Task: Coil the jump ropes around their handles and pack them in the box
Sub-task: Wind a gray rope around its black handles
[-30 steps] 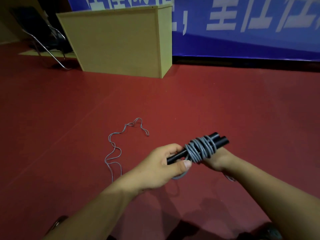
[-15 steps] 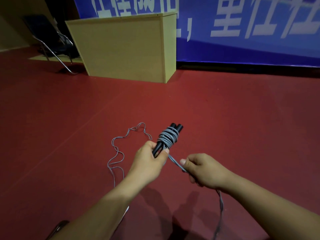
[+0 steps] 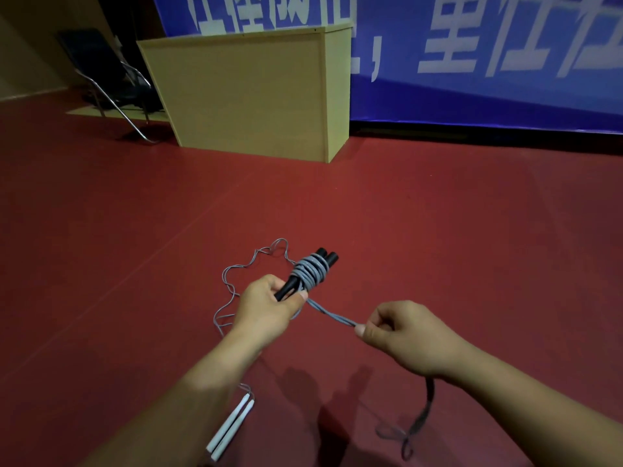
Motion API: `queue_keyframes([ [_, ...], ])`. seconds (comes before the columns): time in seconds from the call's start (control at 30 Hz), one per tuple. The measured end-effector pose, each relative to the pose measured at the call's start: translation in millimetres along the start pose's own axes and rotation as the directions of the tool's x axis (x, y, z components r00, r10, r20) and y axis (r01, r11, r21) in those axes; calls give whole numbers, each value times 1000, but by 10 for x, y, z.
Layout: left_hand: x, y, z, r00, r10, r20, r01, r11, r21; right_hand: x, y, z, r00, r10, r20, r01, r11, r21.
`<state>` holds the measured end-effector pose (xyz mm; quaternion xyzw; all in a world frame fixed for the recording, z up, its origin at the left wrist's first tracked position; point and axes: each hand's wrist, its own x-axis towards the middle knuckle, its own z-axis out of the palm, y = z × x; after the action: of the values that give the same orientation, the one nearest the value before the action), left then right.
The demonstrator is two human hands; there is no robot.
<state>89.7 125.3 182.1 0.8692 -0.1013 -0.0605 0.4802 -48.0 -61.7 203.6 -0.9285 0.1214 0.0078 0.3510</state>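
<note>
— What changed in the last half second?

— Since then my right hand (image 3: 409, 335) has drawn out to the right and toward me, so the grey rope (image 3: 332, 313) runs taut from the coil (image 3: 312, 271) to my fingertips. The handles have hardly shifted.

— How are you gripping?

— My left hand (image 3: 266, 306) is wrapped closed around the near ends of the two black handles (image 3: 325, 257), thumb pressed over the spot where the rope leaves the coil. My right hand pinches the doubled rope between thumb and forefinger; the slack tail hangs below my wrist to the floor (image 3: 472, 230).

— Which way does it all lie?

— The handles' long axis points away from me and up to the right, their free ends past the coil. The rope leaves the bundle toward my right hand, roughly across that axis, so I judge the next wrap must go around the handles on the near side of the coil, just above my left fist.

— Room to move?

— Plenty of open floor. A second jump rope (image 3: 232, 426) with white handles lies by my left forearm, its cord (image 3: 236, 274) looping behind the bundle. The box (image 3: 249, 92) stands well apart, ahead.
</note>
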Motion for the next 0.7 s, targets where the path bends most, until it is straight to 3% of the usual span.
queue_keyframes([
  [0.3, 65, -222, 21, 998, -9, 59, -2, 982, 188, -65, -128, -40, 997, -72, 2, 71, 983, 170],
  [0.53, 8, -154, 8, 964, 156, 215, -237, 872, 428, -16, -109, -66, 977, -160, -137, 190, 953, 238],
  [0.7, -108, -99, 67, 845, 213, 491, -478, 712, 514, -44, -99, -139, 954, -257, -156, 279, 950, 139],
])
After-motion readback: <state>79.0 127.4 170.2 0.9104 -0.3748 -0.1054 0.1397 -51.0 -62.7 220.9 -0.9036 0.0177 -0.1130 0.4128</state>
